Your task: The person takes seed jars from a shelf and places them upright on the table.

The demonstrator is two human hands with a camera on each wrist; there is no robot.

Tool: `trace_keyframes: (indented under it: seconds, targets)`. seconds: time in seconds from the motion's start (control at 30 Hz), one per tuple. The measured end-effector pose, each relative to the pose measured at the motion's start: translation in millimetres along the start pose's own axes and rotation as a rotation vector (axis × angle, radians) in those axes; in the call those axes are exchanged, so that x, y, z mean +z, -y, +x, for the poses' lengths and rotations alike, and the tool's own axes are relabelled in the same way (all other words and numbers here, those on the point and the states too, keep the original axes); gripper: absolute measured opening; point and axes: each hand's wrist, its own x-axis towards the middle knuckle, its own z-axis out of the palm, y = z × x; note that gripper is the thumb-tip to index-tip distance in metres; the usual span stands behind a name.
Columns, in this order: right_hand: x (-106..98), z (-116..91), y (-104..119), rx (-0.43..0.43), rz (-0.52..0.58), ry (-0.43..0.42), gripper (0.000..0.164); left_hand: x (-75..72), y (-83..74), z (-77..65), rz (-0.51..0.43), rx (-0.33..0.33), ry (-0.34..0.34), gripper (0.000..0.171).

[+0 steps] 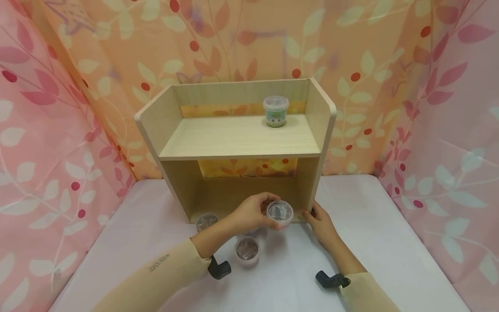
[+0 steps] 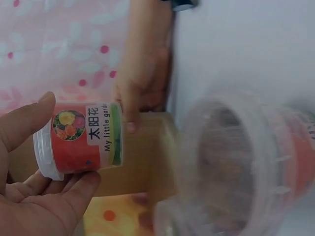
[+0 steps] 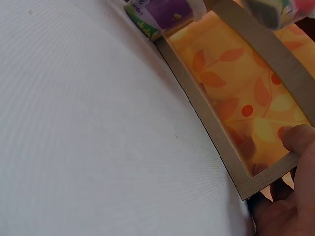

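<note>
My left hand (image 1: 249,213) holds a small lidded plastic tub (image 1: 280,213) in front of the lower compartment of a wooden shelf (image 1: 238,156). In the left wrist view, this tub (image 2: 81,137) lies sideways between thumb and fingers, its red label showing flowers and "My little garden". My right hand (image 1: 321,223) grips the lower front edge of the shelf's right side panel. The right wrist view shows the thumb (image 3: 298,137) inside that panel and the fingers outside. Below the left hand, another lidded tub (image 1: 247,251) stands on the table.
A green-labelled tub (image 1: 275,112) stands on the upper board, towards the right. Another tub (image 1: 206,222) stands by the shelf's front left corner, partly behind my left forearm. A purple-labelled tub (image 3: 170,14) shows in the right wrist view. Patterned curtains (image 1: 440,108) enclose the white table (image 1: 362,216).
</note>
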Motion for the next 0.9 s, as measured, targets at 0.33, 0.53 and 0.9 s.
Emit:
trace_keyframes:
  seconds: [0.33,0.53,0.9]
  targets:
    - [1,-2,0,0.0,0.025,-0.007,0.055,22.7,27.8,16.8,0.025,-0.032,-0.035,0.07]
    - [2,-2,-2,-0.002,0.03,-0.002,0.054,33.8,37.4,24.2,0.106,-0.05,-0.079,0.072]
    - [1,-1,1,-0.008,0.005,-0.005,0.055,47.6,42.0,28.3,0.115,-0.097,-0.077,0.071]
